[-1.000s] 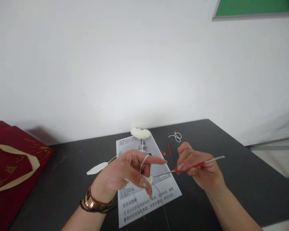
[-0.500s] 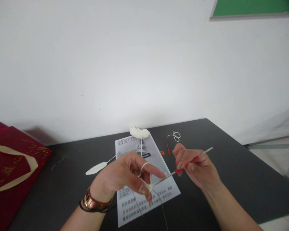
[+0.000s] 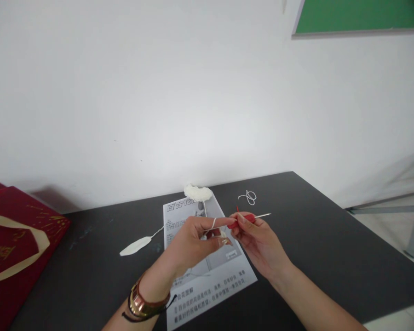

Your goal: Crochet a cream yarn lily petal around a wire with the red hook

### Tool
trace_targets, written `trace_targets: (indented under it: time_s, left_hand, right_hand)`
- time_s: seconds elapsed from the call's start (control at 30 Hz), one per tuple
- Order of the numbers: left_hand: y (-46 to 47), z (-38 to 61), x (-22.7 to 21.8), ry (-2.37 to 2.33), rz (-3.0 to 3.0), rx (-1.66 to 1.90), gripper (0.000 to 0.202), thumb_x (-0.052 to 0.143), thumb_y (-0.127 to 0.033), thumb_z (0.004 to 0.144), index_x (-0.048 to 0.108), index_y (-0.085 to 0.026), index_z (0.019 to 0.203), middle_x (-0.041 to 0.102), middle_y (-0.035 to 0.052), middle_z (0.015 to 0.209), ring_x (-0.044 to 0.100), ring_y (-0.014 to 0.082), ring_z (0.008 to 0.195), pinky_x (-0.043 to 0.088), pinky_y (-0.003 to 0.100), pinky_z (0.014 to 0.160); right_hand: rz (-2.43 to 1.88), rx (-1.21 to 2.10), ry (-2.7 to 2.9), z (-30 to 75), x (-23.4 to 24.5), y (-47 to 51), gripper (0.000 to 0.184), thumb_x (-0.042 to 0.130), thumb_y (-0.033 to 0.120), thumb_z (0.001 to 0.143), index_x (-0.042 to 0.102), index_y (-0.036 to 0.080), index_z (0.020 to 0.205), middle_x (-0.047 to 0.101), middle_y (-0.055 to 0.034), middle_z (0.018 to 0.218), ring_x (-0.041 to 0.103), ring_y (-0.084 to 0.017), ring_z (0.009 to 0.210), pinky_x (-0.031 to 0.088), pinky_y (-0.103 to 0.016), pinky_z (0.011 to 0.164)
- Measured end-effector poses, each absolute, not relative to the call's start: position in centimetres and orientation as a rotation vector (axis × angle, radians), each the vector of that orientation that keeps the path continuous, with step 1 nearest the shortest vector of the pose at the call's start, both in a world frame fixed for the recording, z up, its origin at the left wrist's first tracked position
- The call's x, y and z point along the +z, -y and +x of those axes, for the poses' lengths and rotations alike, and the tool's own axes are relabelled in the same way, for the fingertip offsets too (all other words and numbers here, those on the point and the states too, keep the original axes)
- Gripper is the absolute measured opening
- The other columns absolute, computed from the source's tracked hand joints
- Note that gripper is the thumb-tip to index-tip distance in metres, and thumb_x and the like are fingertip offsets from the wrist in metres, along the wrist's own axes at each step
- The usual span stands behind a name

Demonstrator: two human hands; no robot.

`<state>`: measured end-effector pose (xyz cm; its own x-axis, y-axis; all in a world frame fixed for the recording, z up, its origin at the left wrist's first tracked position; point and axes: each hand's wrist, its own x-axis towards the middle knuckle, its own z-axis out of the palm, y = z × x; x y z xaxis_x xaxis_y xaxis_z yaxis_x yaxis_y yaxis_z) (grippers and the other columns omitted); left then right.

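My left hand (image 3: 202, 236) pinches a small piece of white crochet (image 3: 223, 235) between thumb and fingers, with white yarn (image 3: 213, 224) looped over its index finger. That yarn runs back to a loose white skein (image 3: 197, 192) at the top of the printed sheet. Closed round the red grip of a crochet hook (image 3: 247, 221) is my right hand (image 3: 257, 241); one metal end of the hook points right. The two hands meet above the sheet, and the hook's other end is mostly hidden by the fingers.
Beneath the hands lies a printed paper sheet (image 3: 210, 305) on the black table (image 3: 317, 248). A white leaf-shaped crocheted piece (image 3: 135, 246) rests to the left, near a dark red gift bag (image 3: 27, 230). A coil of white cord (image 3: 249, 197) lies behind my right hand.
My right hand has moved left and up against my left hand, with the hook now lying nearly level. Both hands have risen slightly over the sheet, and the view has shifted a little.
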<state>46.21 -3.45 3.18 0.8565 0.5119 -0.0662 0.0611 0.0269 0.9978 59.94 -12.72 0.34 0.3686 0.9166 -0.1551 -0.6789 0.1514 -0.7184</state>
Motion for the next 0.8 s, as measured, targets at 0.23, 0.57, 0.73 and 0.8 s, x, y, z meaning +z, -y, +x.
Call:
trace_targets:
  time_s: [0.23,0.57,0.73,0.8]
  left_hand:
    - [2.8,45.8,2.9,-0.409,1.263,0.301,0.038,0.077,-0.018,0.067,0.072,-0.023,0.104,0.071,0.0021,0.074,0.060,0.0133,0.067,0.043,0.026,0.066]
    - [2.2,45.5,2.8,-0.384,1.317,0.228,0.037,0.072,-0.023,0.074,0.069,-0.022,0.110,0.067,0.0019,0.070,0.056,0.0102,0.056,0.041,0.020,0.047]
    - [2.9,45.7,3.5,-0.453,1.440,0.302,0.035,0.069,-0.029,0.076,0.069,-0.021,0.110,0.062,0.0013,0.072,0.054,0.0122,0.058,0.042,0.022,0.046]
    - [3.1,46.0,3.6,-0.507,1.504,0.367,0.032,0.068,-0.027,0.076,0.071,-0.020,0.107,0.061,0.0001,0.067,0.051,0.0108,0.055,0.040,0.022,0.048]
  right_hand:
    - [-0.918,1.073,0.509,60.5,0.5,12.8,0.019,0.073,0.034,0.074,0.072,0.015,0.072,0.063,-0.0003,0.058,0.051,-0.010,0.053,0.041,-0.023,0.052]
    - [-0.993,1.103,0.751,60.8,0.3,13.2,0.019,0.066,0.035,0.081,0.069,0.017,0.082,0.067,-0.0008,0.059,0.060,-0.011,0.050,0.048,-0.023,0.049]
    - [-1.010,0.996,0.771,60.7,0.4,13.3,0.015,0.070,0.031,0.078,0.071,0.017,0.081,0.065,0.0001,0.058,0.056,-0.010,0.048,0.046,-0.022,0.048]
    - [-1.030,0.965,0.786,60.6,0.8,13.4,0.016,0.071,0.032,0.076,0.072,0.017,0.078,0.065,-0.0002,0.058,0.056,-0.010,0.047,0.046,-0.023,0.046]
